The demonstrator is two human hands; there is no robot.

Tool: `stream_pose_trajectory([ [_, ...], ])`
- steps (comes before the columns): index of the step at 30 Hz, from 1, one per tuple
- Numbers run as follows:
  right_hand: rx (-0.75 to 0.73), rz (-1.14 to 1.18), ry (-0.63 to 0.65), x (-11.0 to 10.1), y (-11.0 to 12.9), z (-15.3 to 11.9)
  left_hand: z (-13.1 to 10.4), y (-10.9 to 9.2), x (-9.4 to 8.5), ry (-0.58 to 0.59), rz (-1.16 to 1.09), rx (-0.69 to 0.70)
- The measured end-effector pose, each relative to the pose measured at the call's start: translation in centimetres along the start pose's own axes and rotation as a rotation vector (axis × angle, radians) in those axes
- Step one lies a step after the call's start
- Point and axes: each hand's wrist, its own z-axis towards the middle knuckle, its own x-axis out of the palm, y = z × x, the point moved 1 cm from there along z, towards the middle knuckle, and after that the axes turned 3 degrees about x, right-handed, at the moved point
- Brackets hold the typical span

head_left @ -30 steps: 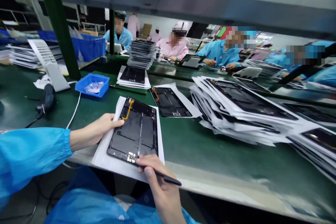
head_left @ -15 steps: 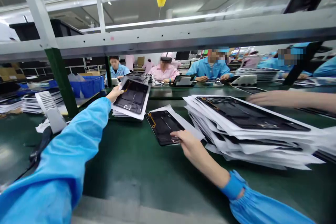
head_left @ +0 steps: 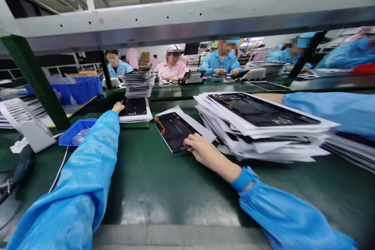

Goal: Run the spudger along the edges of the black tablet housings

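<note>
My left hand (head_left: 118, 107) is closed at the left edge of a black tablet back cover (head_left: 135, 106) on a white sheet, low at the front of a tall stack (head_left: 139, 83). Its fingertips are partly hidden. My right hand (head_left: 200, 146) grips the near right corner of another tablet back cover (head_left: 175, 129), its thumb hidden from view. That cover has an orange ribbon cable at its left end and lies tilted partly over a white sheet (head_left: 202, 129). Right of it stands a thick pile of covers and white sheets (head_left: 260, 133), another black cover (head_left: 263, 110) on top.
A co-worker's blue sleeve (head_left: 328, 111) reaches in behind the pile from the right. At the left are a small blue tray (head_left: 76, 133), a white fan (head_left: 27, 121) and a green post (head_left: 35, 82). A metal beam (head_left: 175, 21) crosses above. Co-workers sit opposite.
My left hand has lowered its cover, raised and tilted before, to lie flat before the tall stack. My right hand stays on its cover's corner. The co-worker's arm reaches further in; the view has shifted.
</note>
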Motion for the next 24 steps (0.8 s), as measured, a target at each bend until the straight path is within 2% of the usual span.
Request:
stream_pose_trajectory([
  [2, -0.01, -0.014, 0.02, -0.1, 0.2, -0.1, -0.9, -1.2, 0.8, -0.033, 0.073, 0.137],
  [4, -0.028, -0.025, 0.035, -0.3, 0.3, -0.1, -2.8, -2.7, 1.9, -0.041, 0.136, 0.333],
  [6, -0.045, -0.035, 0.037, -0.7, 0.2, 0.0, -6.2, -4.1, 3.4, 0.013, 0.176, 0.577],
  [9, -0.052, -0.053, 0.013, -1.2, 0.0, 0.2, -12.8, -5.6, 5.6, 0.2, 0.236, 0.96],
  [12, -0.051, -0.066, -0.013, -1.3, -0.2, 0.5, -17.7, -6.6, 7.4, 0.279, 0.299, 1.2],
  [15, -0.044, -0.071, -0.032, -1.2, -0.3, 0.8, -19.0, -7.4, 8.7, 0.259, 0.38, 1.288],
  [21, -0.022, -0.112, -0.036, -1.0, -0.3, 1.0, -17.5, -8.4, 11.2, 0.249, 0.56, 1.278],
  [24, -0.019, -0.138, -0.018, -0.8, -0.2, 0.9, -17.4, -8.2, 11.3, 0.288, 0.612, 1.272],
])
